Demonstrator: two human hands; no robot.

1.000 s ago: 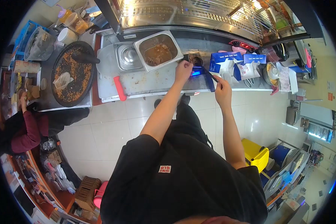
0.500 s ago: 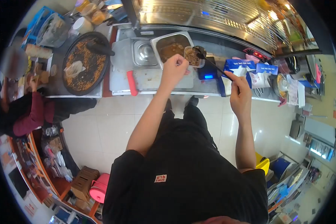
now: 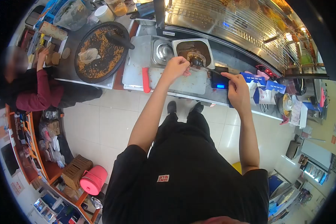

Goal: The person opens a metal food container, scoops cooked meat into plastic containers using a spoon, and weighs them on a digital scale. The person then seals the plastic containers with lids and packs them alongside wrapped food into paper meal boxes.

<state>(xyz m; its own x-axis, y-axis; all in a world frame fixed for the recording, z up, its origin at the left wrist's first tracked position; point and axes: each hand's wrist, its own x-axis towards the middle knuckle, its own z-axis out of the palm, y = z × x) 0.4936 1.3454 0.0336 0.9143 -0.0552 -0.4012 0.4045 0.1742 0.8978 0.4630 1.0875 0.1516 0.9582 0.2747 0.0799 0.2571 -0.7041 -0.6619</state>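
My left hand is closed with its fingertips at the near side of a small clear plastic tub. Brown chunky food shows in the tub, which sits over the front right part of a steel pan of dark brown sauce. In my right hand is the handle of a black ladle, the index finger stretched along it. The ladle's bowl lies over the tub. Under the handle, a black scale with a lit blue display stands on the counter.
Left of the pan are a lidded steel container and a white cutting board with a red-handled tool. A large black mortar holds orange-brown crumbs. Blue-and-white boxes stand right. Another person works at far left.
The camera view has shifted, moving the counter right in the picture. The ladle's bowl has moved from the tub's right edge to over its middle, and my right hand is lower.
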